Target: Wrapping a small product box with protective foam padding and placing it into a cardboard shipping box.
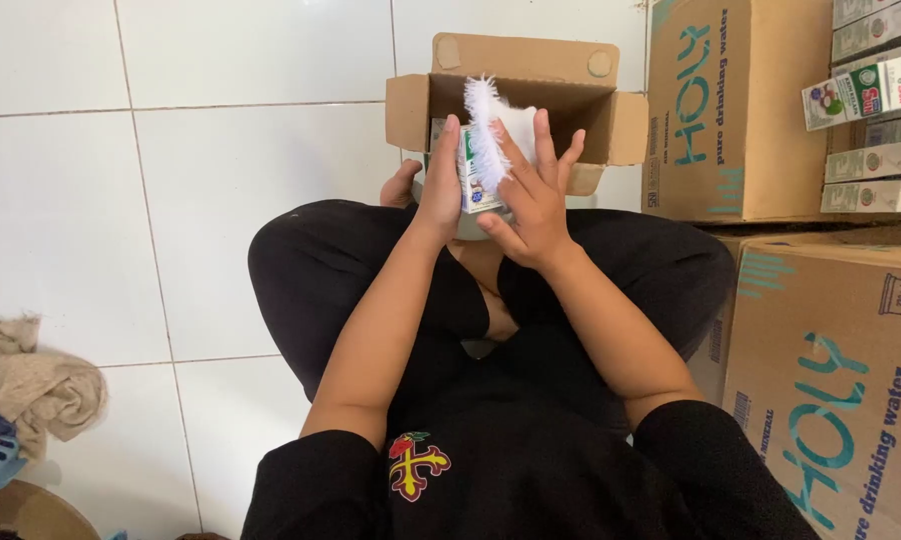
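Gripping small white-green carton (468, 183) from left side — left hand (439, 185) is closing fingers around it, just near open cardboard box (516, 95). Right hand (533, 190) is pressing white feather (486, 125) against carton, fingers spread. Stacked cartons (876, 110) are sitting far right on big boxes (731, 110).
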